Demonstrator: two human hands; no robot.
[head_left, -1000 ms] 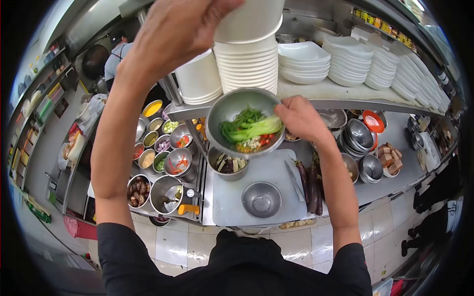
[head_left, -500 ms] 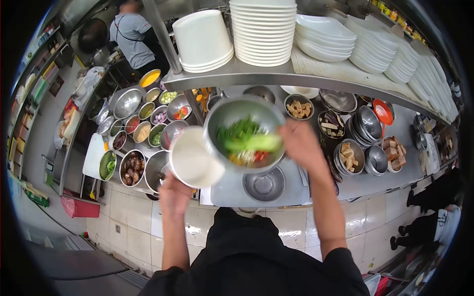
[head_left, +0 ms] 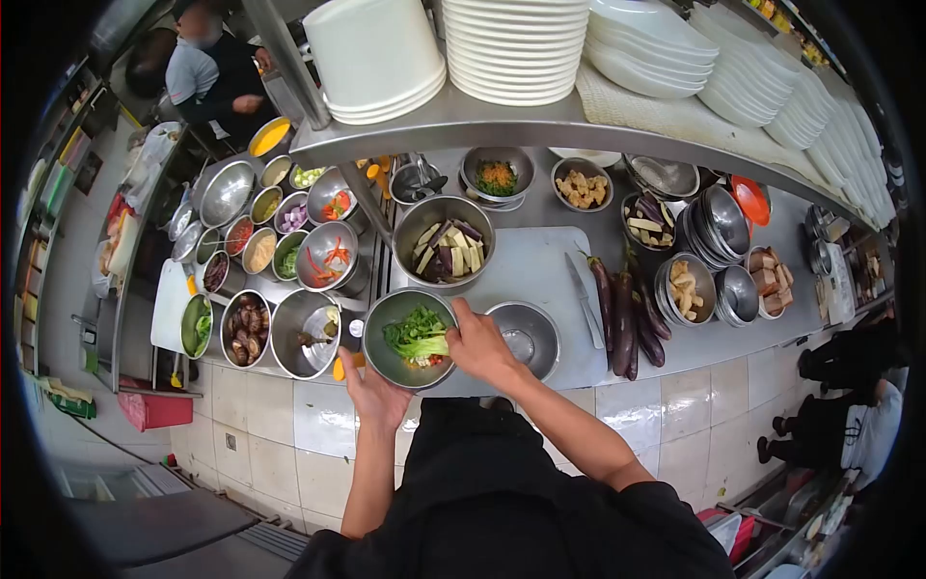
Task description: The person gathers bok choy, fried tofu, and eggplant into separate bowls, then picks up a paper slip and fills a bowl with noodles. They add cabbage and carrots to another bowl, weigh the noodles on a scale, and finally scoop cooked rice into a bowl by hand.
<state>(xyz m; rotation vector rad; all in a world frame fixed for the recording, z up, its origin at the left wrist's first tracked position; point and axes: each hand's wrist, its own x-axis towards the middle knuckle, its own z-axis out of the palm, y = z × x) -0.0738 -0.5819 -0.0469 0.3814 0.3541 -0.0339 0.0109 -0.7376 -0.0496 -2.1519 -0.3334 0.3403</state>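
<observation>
A metal bowl of chopped greens (head_left: 417,330) is tilted slightly at the cutting board's left end. My right hand (head_left: 479,344) grips its right rim, fingers closed. Under its lower left side, my left hand (head_left: 376,398) holds it, with the fingers partly hidden. Just behind is a bowl of cut eggplant (head_left: 446,249); an empty metal bowl (head_left: 529,338) is to the right, partly behind my right wrist. A knife (head_left: 585,299) and whole eggplants (head_left: 625,314) lie farther right.
Bowls of vegetables and sauces (head_left: 260,249) crowd the left side. A steel shelf (head_left: 540,125) with stacked white dishes (head_left: 516,48) spans overhead. Bowls of tofu-like pieces (head_left: 685,289) stand at the right. A co-worker (head_left: 217,77) stands at the upper left.
The bowl of greens has moved down and left, with my right hand on it. The white container has left my left hand, which is now at this bowl. The co-worker has turned.
</observation>
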